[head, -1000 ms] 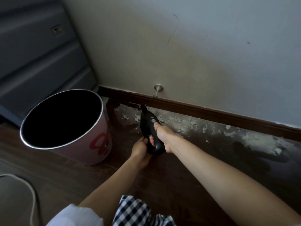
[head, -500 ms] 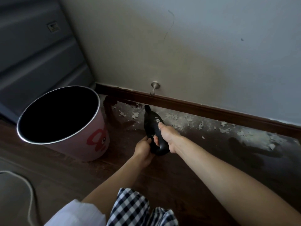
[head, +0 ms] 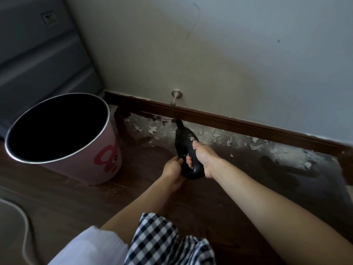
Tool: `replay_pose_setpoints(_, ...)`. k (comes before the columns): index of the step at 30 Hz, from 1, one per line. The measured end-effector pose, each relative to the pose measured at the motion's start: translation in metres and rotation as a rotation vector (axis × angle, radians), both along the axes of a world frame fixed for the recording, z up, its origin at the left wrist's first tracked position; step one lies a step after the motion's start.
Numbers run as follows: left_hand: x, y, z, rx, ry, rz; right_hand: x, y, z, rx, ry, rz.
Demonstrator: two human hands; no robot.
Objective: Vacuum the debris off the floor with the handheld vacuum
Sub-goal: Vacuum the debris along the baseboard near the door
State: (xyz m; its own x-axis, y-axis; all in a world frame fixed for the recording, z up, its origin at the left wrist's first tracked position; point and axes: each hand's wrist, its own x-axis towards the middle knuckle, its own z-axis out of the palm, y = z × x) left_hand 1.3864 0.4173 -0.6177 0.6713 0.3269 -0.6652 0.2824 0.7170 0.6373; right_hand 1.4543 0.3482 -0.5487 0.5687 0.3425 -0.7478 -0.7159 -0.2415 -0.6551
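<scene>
Black handheld vacuum (head: 186,150) sits in both grips: the right hand (head: 205,159) is curled round its looped handle, thumb on top, while the left hand (head: 172,169) pinches its rear left side. Its pointed nozzle reaches the dark wooden baseboard (head: 238,122) (just under a metal doorstop (head: 176,96)). Pale paint-flake debris (head: 254,145) litters the dark wood floor (head: 133,197) along the wall; a pink metal-rimmed bin (head: 76,150) stands left.
</scene>
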Motion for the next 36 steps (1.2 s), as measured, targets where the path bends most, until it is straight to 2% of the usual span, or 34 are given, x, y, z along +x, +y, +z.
replay_pose_setpoints(7, -0.001, -0.011, 0.004, -0.067, -0.017, 0.001, -0.01, -0.017, 0.0, -0.048, -0.09, 0.04)
replay_pose_setpoints(19, -0.006, -0.023, 0.011, -0.099, -0.01, -0.038, -0.014, -0.029, 0.003, -0.076, -0.059, 0.005)
replay_pose_setpoints(27, -0.023, -0.025, 0.02, -0.148, -0.007, -0.007, -0.029, -0.035, 0.006, -0.069, -0.033, 0.079)
replay_pose_setpoints(36, -0.034, -0.048, 0.032, -0.177, -0.034, -0.104, -0.037, -0.069, 0.018, -0.077, -0.032, 0.121)
